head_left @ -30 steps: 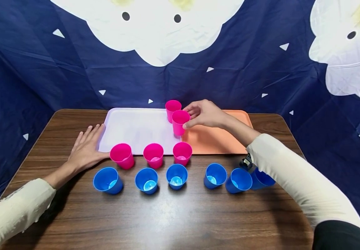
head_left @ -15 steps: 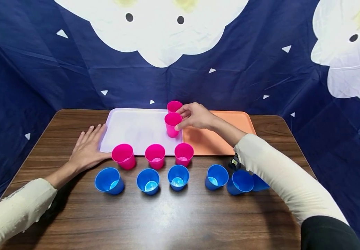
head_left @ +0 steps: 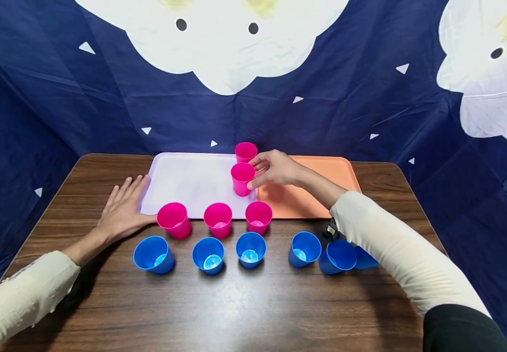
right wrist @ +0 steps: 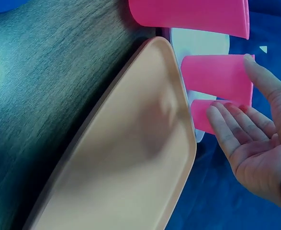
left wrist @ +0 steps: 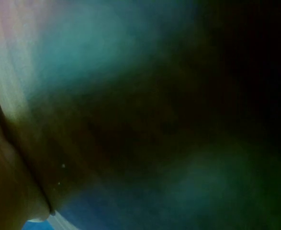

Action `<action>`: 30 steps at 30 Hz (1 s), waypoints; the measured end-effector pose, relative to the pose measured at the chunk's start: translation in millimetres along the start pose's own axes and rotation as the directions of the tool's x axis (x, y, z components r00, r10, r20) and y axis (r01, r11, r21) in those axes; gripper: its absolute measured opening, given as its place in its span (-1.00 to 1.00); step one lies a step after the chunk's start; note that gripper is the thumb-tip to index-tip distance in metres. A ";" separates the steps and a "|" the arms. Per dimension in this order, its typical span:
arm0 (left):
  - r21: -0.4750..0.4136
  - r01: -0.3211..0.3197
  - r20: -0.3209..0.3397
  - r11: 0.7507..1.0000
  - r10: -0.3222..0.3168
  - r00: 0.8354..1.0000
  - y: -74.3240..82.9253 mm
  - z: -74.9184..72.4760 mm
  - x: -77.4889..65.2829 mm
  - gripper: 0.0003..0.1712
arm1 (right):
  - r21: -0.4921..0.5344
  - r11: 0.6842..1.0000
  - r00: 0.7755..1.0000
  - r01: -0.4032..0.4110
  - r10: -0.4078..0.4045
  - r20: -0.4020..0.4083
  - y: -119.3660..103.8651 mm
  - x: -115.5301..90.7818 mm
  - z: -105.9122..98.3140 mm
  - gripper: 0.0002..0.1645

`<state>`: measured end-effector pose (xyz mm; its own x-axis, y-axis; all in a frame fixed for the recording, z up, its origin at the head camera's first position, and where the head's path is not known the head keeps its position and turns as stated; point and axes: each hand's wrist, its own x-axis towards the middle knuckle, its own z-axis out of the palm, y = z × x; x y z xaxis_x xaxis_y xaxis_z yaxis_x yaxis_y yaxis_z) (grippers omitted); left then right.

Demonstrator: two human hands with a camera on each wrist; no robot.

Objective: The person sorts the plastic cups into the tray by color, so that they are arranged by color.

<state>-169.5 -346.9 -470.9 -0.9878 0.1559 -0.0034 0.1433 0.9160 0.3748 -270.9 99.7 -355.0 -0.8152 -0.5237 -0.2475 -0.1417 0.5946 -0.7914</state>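
Note:
My right hand holds a pink plastic cup upright at the inner edge of the lavender tray, thumb on the near side and fingers on the far side. The right wrist view shows this pink cup between thumb and fingers. Behind it on the lavender tray stands another pink cup. My left hand lies spread on the table at that tray's left edge, its thumb tip right by the leftmost pink cup. The left wrist view is dark and blurred.
Right of the lavender tray lies an orange tray. Two more pink cups, one in the middle and one on the right, stand in front. Nearer is a row of several blue cups; my right forearm partly covers the rightmost blue cup.
My right hand has carried the pink cup left and slightly down, from the seam between the trays to the lavender tray's inner edge. The left hand stays in place.

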 end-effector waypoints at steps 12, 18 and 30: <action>-0.024 -0.004 -0.009 1.000 0.004 1.000 -3.3 0.5 1.5 0.60 | 0.005 1.000 1.000 0.022 -0.022 0.005 6.6 -31.8 -27.1 -0.25; -0.042 -0.009 0.001 0.999 0.009 1.000 -4.2 -1.6 5.3 0.61 | -0.021 0.999 0.997 0.026 -0.025 0.076 0.6 -53.4 -36.6 -0.31; -0.061 -0.006 -0.007 0.998 0.005 1.000 -4.1 -6.5 11.6 0.61 | -0.060 0.993 0.942 0.104 -0.078 0.327 2.3 -70.5 -14.5 -0.18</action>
<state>-181.9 -351.3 -466.4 -0.9874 0.1583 0.0049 0.1450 0.8907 0.4308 -221.9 146.8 -331.2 -0.5729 -0.7393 -0.3538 -0.2589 0.5729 -0.7777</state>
